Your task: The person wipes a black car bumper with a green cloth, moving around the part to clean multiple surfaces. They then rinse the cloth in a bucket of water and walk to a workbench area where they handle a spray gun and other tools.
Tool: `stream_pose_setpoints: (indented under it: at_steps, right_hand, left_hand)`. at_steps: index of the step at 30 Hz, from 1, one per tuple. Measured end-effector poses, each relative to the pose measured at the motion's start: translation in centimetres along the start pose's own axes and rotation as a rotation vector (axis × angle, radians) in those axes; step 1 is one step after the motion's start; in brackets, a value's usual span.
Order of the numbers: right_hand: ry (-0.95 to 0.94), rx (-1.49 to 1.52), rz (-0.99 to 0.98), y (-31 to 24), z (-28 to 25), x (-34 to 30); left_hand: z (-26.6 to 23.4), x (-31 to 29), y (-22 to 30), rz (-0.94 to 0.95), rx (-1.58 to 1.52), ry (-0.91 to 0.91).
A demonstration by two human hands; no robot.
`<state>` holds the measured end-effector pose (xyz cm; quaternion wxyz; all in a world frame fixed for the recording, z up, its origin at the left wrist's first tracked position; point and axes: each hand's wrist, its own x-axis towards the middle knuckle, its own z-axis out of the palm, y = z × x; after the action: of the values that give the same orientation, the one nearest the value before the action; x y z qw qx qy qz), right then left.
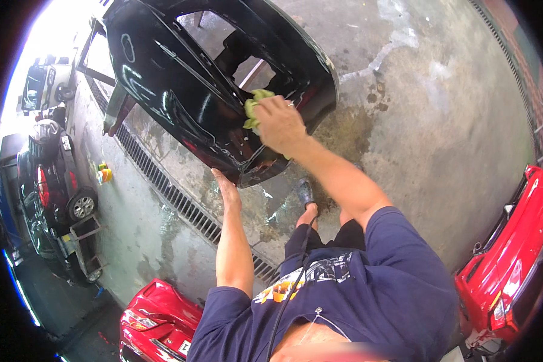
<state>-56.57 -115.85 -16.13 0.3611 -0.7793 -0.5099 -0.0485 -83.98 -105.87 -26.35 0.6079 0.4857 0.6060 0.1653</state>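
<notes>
A glossy black car body panel [181,90] with large cut-out openings is held up at an angle in front of me. My right hand [280,123] presses a crumpled yellow-green cloth [251,110] against the panel's near part, beside an opening. Water drops and wet streaks show on the black surface there. My left hand [228,190] is at the panel's near left corner, its fingers stretched out along the edge; part of the hand is turned away from view.
A slotted drain grate [157,181] crosses the wet concrete floor [392,120]. Dark cars [51,181] stand at the left, near a small yellow-orange container [104,174]. Red car parts lie behind me: one [163,314] at lower left, another [507,265] at right.
</notes>
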Motion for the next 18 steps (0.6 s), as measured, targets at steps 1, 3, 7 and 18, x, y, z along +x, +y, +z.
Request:
stream_pose_setpoints:
  at_steps: [1, 3, 7, 18]
  right_hand:
    - [-0.023, -0.076, 0.023, 1.5, -1.0, 0.3]
    - [-0.11, -0.142, 0.125, 4.4, -2.7, 1.4]
    - [-0.086, -0.061, -0.125, 6.3, -4.0, 4.3]
    - [-0.403, -0.239, 0.314, 5.6, -1.5, 7.0]
  left_hand:
    - [0.1, 0.0, 0.0, -0.006, 0.01, 0.018]
    - [0.3, -0.1, -0.1, 0.024, 0.028, 0.016]
    - [0.7, -0.3, -0.1, 0.093, -0.022, 0.032]
    - [1.2, -1.0, 1.4, 0.144, 0.125, 0.051]
